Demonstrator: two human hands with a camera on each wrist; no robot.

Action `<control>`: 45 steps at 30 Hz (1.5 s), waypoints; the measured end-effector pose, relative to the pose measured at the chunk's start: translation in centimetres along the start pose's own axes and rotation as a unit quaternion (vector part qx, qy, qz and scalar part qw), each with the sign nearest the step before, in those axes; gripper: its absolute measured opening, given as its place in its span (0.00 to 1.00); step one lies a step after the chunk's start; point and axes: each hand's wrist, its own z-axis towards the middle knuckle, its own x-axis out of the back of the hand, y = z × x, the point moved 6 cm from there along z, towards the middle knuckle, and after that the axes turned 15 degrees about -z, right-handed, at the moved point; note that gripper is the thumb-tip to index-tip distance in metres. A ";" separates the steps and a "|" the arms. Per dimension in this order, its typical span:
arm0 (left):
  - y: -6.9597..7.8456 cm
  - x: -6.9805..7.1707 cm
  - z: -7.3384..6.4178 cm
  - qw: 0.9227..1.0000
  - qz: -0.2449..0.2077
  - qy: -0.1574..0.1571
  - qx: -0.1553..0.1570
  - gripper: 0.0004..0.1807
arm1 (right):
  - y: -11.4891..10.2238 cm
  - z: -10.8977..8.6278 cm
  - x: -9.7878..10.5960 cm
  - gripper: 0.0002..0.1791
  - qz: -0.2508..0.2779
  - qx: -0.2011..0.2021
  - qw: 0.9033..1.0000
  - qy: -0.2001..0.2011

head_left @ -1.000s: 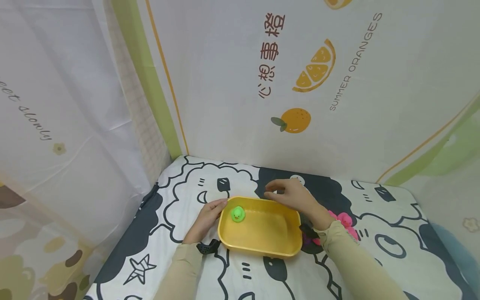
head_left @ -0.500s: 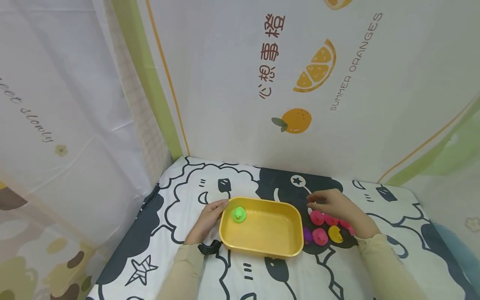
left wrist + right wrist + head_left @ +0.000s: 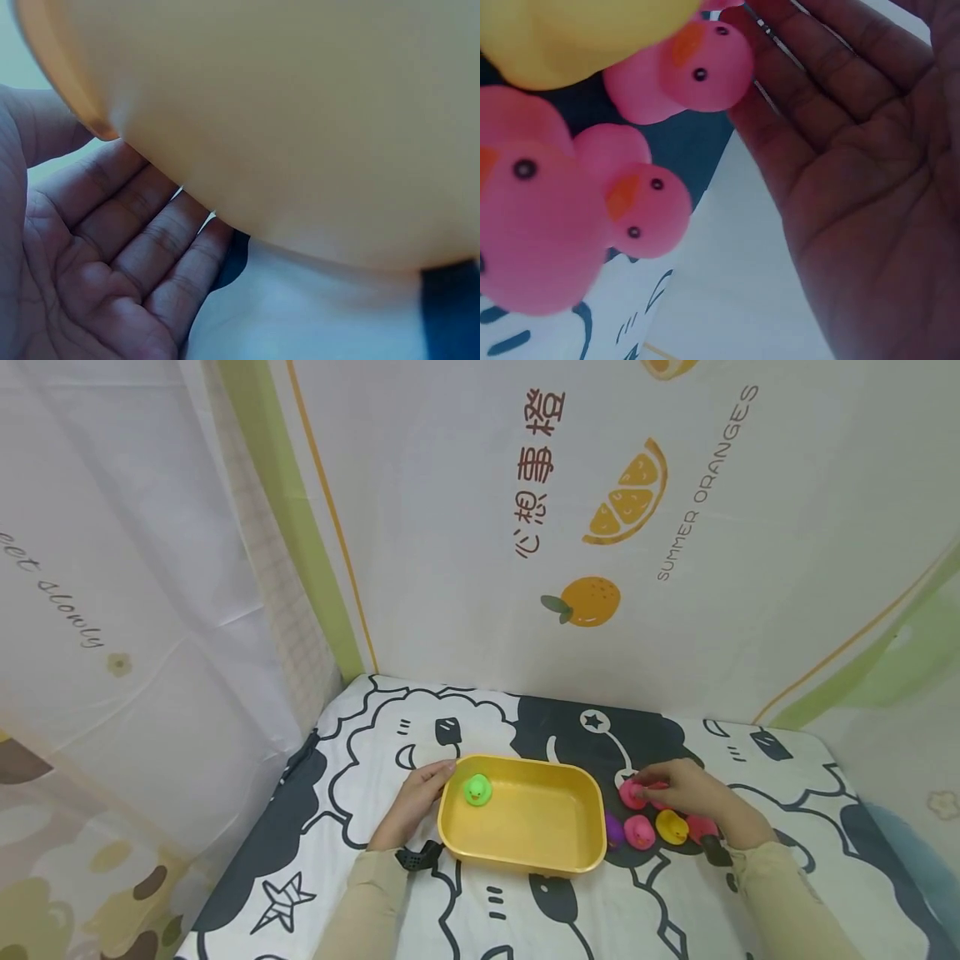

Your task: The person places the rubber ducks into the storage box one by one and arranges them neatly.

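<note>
Pinching the basin (image 3: pixel 525 831) at left is left hand (image 3: pixel 415 793); right hand (image 3: pixel 693 795) at pink duck (image 3: pixel 629 797), grip unclear

The head view looks forward and down from above, wide enough to hold the left hand (image 3: pixel 411 803), right hand (image 3: pixel 693 795), tub (image 3: pixel 525 827) and ducks (image 3: pixel 640 832), while each wrist view looks close past its own palm, the left sharing the tub with it, the right the ducks.
</note>
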 end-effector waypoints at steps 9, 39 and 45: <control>0.1 -0.3 -0.5 1.000 0.004 0.003 -0.007 0.29 | 0.2 -0.4 -0.6 0.19 0.007 0.005 1.000 0.007; 0.2 -0.1 -0.2 1.000 0.008 -0.006 -0.008 0.28 | 0.2 -0.6 -0.3 0.20 0.010 0.026 0.998 0.048; 0.3 -0.2 -0.4 1.000 -0.003 -0.003 -0.007 0.28 | 0.1 -0.7 -0.2 0.19 0.028 0.017 0.999 0.044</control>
